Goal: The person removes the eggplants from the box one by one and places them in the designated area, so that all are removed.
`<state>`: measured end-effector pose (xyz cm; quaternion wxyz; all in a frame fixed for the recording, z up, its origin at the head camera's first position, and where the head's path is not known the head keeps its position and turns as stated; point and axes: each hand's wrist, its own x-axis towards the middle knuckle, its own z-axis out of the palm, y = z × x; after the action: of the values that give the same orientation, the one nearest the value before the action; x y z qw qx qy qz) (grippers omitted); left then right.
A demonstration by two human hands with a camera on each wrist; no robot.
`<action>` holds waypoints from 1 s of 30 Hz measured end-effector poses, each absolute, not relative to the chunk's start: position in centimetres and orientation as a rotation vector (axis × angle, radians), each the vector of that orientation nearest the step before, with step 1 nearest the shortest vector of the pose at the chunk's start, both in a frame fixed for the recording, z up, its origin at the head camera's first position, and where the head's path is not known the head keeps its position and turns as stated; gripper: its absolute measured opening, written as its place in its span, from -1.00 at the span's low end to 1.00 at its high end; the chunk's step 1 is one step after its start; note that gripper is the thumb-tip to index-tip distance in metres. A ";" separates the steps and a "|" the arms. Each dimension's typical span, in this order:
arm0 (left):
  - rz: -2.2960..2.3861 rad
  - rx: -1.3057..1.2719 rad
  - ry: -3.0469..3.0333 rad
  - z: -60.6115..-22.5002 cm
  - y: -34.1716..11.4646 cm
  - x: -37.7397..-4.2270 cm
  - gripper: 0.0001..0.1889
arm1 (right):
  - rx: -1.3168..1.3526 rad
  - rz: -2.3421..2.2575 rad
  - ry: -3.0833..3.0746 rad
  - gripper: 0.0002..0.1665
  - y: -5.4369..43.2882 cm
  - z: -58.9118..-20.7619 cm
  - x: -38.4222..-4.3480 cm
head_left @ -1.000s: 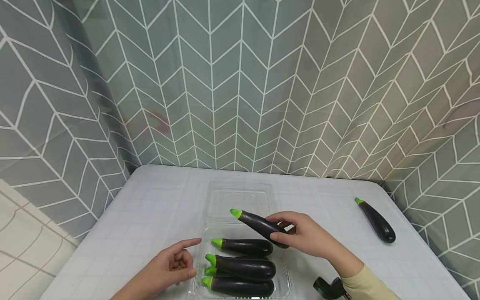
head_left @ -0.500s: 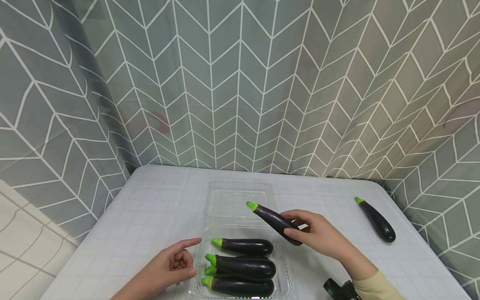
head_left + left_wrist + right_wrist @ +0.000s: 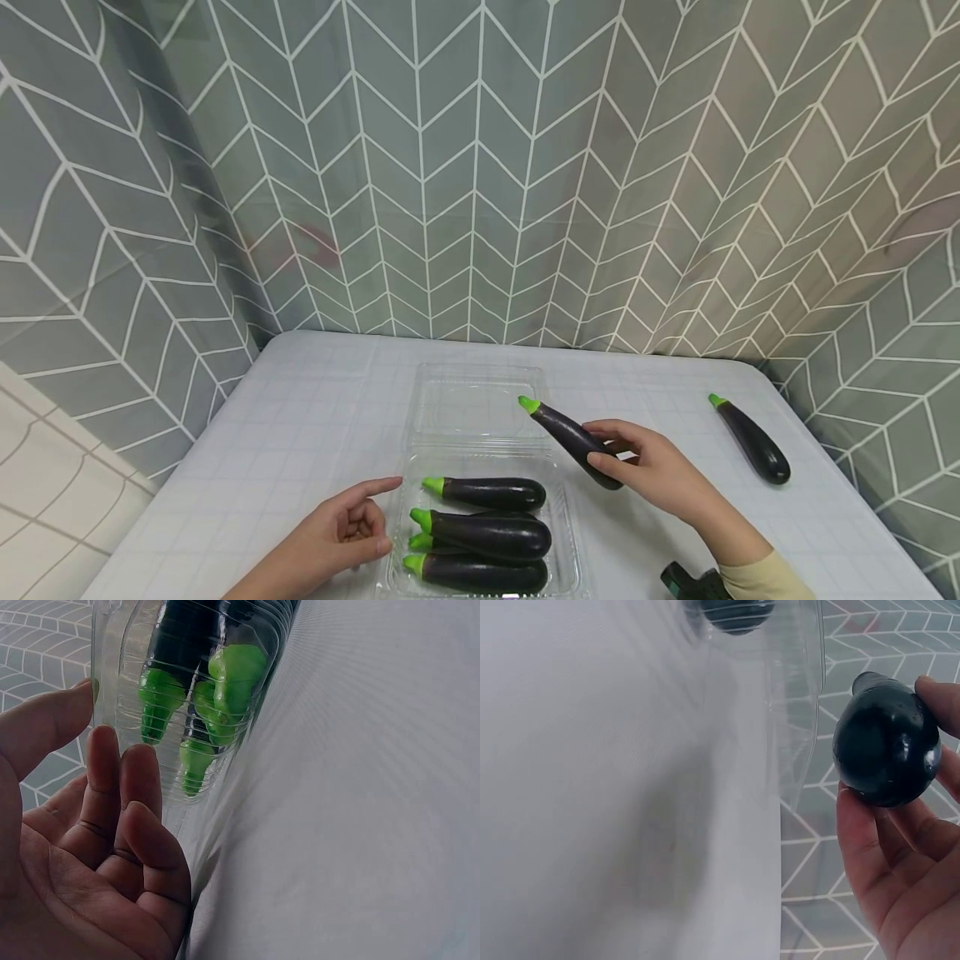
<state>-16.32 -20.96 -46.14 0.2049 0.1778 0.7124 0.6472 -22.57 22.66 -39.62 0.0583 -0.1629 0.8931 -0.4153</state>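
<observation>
In the head view my right hand (image 3: pixel 648 467) grips an eggplant (image 3: pixel 570 437) by its fat end, its green cap tilted up to the left. The right wrist view shows the eggplant's rounded dark end (image 3: pixel 887 742) between thumb and fingers. A clear plastic clamshell box (image 3: pixel 566 533) lies with its lid (image 3: pixel 476 400) laid back. Several eggplants rest inside, including one at the back (image 3: pixel 495 494) and one on top of another (image 3: pixel 491 536). My left hand (image 3: pixel 348 529) is at the box's left edge, index finger and thumb tip at the rim, other fingers loosely bent.
Another eggplant (image 3: pixel 753 442) lies on the right side of the white-covered table (image 3: pixel 322 400). A black wrist device (image 3: pixel 693 582) sits by the right sleeve (image 3: pixel 772 579). Patterned grey curtains (image 3: pixel 480 183) hang behind and at the sides.
My right hand has moved rightward with the eggplant, from over the box to beyond its right side. The left hand and the eggplants in the box have stayed put.
</observation>
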 end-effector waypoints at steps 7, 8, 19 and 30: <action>1.803 0.492 1.989 -46.2 -21.0 -16.3 -0.32 | -0.454 -1.249 2.745 -0.45 23.3 -39.9 -22.6; 1.801 0.492 1.991 -46.2 -21.0 -16.3 -0.32 | -0.443 -1.246 2.751 -0.44 23.4 -39.9 -22.6; 1.798 0.489 1.995 -46.2 -21.0 -16.3 -0.32 | -0.350 -1.257 2.784 -0.42 24.6 -40.2 -22.7; 1.802 0.492 1.985 -46.2 -21.0 -16.3 -0.31 | -0.290 -1.267 2.827 -0.40 26.2 -40.6 -22.9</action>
<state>-16.34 -20.95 -46.16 0.2064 0.1767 0.7125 0.6470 -22.89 26.18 -40.55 0.0151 -0.0932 0.9085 -0.4071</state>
